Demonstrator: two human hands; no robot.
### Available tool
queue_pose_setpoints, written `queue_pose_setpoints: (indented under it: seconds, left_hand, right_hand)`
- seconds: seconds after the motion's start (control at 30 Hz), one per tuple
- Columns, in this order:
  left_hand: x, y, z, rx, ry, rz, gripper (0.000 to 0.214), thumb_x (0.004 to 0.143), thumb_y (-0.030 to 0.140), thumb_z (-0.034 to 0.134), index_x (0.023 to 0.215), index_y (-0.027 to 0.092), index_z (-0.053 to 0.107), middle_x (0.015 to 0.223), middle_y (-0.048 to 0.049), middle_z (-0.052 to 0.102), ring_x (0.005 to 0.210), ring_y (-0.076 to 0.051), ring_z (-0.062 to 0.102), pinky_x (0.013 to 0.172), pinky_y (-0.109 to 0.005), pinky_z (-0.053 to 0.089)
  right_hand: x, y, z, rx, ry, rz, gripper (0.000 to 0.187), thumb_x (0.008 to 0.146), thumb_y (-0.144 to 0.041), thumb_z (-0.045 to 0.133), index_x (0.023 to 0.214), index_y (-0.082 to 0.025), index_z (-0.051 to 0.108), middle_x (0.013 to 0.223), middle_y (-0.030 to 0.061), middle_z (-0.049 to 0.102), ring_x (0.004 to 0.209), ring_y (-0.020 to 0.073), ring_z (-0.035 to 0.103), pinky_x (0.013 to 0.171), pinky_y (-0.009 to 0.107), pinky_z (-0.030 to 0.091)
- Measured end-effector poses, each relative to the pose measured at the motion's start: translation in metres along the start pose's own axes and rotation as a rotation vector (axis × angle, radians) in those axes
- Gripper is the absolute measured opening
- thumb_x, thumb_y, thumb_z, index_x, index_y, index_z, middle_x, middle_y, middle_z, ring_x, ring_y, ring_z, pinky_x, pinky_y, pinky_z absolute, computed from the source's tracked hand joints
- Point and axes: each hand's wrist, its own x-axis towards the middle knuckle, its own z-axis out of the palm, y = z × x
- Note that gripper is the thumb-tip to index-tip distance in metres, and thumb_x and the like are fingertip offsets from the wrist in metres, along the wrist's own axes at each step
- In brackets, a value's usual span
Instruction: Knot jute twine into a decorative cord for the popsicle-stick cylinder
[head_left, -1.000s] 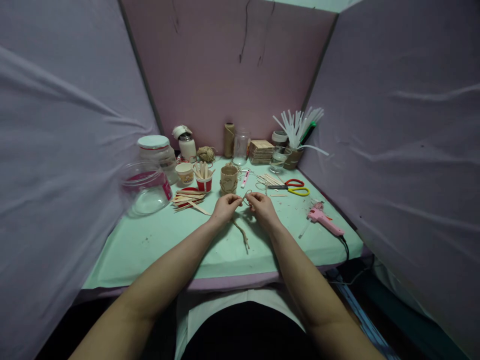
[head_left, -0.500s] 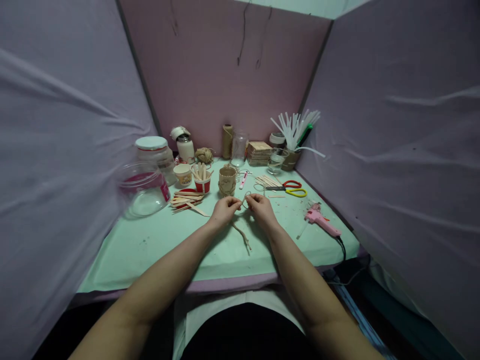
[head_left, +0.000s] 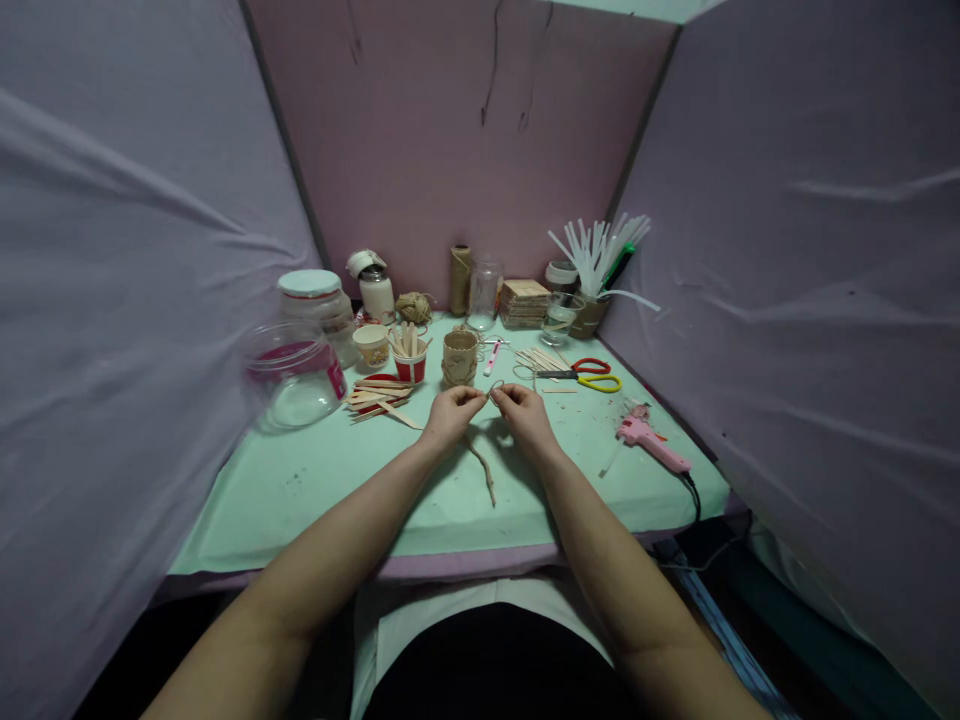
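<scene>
My left hand (head_left: 450,412) and my right hand (head_left: 523,412) meet over the table, fingertips pinched close together on twine. A small loop of the thin brown twine (head_left: 496,386) rises between them. From under my left hand a thicker, twisted-looking length of cord (head_left: 485,468) trails toward the front edge. Just beyond my hands stands a beige cup (head_left: 460,352) with cord wound about its lower part. Scissors (head_left: 577,375) with one red and one yellow handle lie to the right of my right hand.
On the right lies a pink glue gun (head_left: 651,443) with its cable over the edge. Wooden sticks (head_left: 379,397), a red cup (head_left: 409,367) and clear jars (head_left: 296,385) stand left. Behind are a twine ball (head_left: 413,308), a spool (head_left: 460,280) and white glue sticks (head_left: 592,258).
The twine loop between my fingers has become smaller, and my fingertips sit slightly closer together. The whole view has shifted a little.
</scene>
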Motion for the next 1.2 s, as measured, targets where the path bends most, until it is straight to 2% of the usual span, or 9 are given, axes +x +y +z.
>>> queue_pose_setpoints:
  seconds: [0.13,0.3,0.4,0.53,0.67,0.77,1.03,1.2]
  left_hand:
    - [0.002,-0.003,-0.002,0.019,0.015,0.039,0.022,0.061,0.034,0.070,0.069,0.014,0.069,0.070,-0.0043,0.067,0.069,-0.016,0.057,0.069,-0.028,0.044]
    - [0.003,-0.007,-0.002,0.036,0.032,0.068,0.023,0.062,0.035,0.069,0.070,0.013,0.069,0.073,-0.0060,0.068,0.072,-0.017,0.059,0.070,-0.029,0.044]
    - [0.003,-0.006,0.000,0.044,0.030,0.047,0.024,0.062,0.036,0.070,0.070,0.013,0.069,0.071,-0.0055,0.067,0.070,-0.017,0.058,0.069,-0.030,0.043]
    - [0.000,-0.002,0.002,0.012,-0.040,0.023,0.028,0.062,0.040,0.071,0.071,0.013,0.069,0.064,-0.0031,0.064,0.064,-0.015,0.054,0.066,-0.029,0.042]
    - [-0.001,0.003,-0.002,-0.027,-0.043,-0.003,0.032,0.059,0.043,0.073,0.072,0.014,0.069,0.061,-0.0013,0.062,0.060,-0.012,0.051,0.061,-0.027,0.040]
    - [-0.001,0.004,-0.004,-0.039,-0.027,-0.002,0.033,0.058,0.042,0.074,0.073,0.014,0.070,0.064,-0.0028,0.064,0.063,-0.014,0.053,0.064,-0.027,0.042]
    - [0.002,-0.002,-0.005,0.016,0.004,0.105,0.028,0.062,0.037,0.072,0.079,0.015,0.073,0.083,-0.0078,0.071,0.080,-0.019,0.062,0.076,-0.031,0.046]
    - [0.004,-0.006,-0.007,0.099,0.005,0.185,0.028,0.067,0.037,0.069,0.082,0.014,0.073,0.082,-0.0076,0.072,0.078,-0.019,0.062,0.074,-0.030,0.046]
  right_hand:
    - [0.001,0.002,0.000,-0.019,-0.012,-0.003,0.034,0.065,-0.051,0.065,0.064,-0.018,0.057,0.051,-0.0039,0.043,0.054,0.0107,0.037,0.051,0.025,0.029]
    - [0.000,0.000,-0.001,-0.025,-0.092,-0.027,0.031,0.067,-0.047,0.065,0.062,-0.018,0.055,0.053,-0.0040,0.044,0.054,0.0102,0.037,0.052,0.025,0.029]
    - [0.001,-0.001,-0.001,0.009,-0.020,-0.004,0.029,0.067,-0.045,0.065,0.061,-0.018,0.054,0.053,-0.0041,0.045,0.053,0.0100,0.037,0.053,0.025,0.029]
    - [0.002,0.000,0.000,0.075,0.109,0.034,0.029,0.066,-0.045,0.064,0.063,-0.018,0.055,0.053,-0.0042,0.045,0.052,0.0096,0.036,0.052,0.025,0.029]
    - [0.001,-0.003,0.000,0.077,0.051,-0.006,0.030,0.065,-0.046,0.065,0.065,-0.018,0.056,0.053,-0.0036,0.045,0.053,0.0102,0.036,0.052,0.025,0.030]
    - [0.000,-0.006,0.000,0.084,0.026,-0.017,0.028,0.064,-0.045,0.065,0.065,-0.018,0.056,0.053,-0.0035,0.045,0.054,0.0104,0.037,0.053,0.025,0.030]
    - [0.001,-0.003,0.001,0.109,0.030,0.006,0.024,0.064,-0.041,0.065,0.069,-0.019,0.059,0.058,-0.0027,0.050,0.056,0.0110,0.042,0.054,0.025,0.033]
    - [0.000,-0.003,0.001,0.124,0.010,-0.058,0.028,0.062,-0.041,0.071,0.076,-0.019,0.058,0.072,-0.0004,0.057,0.065,0.0120,0.049,0.062,0.026,0.040]
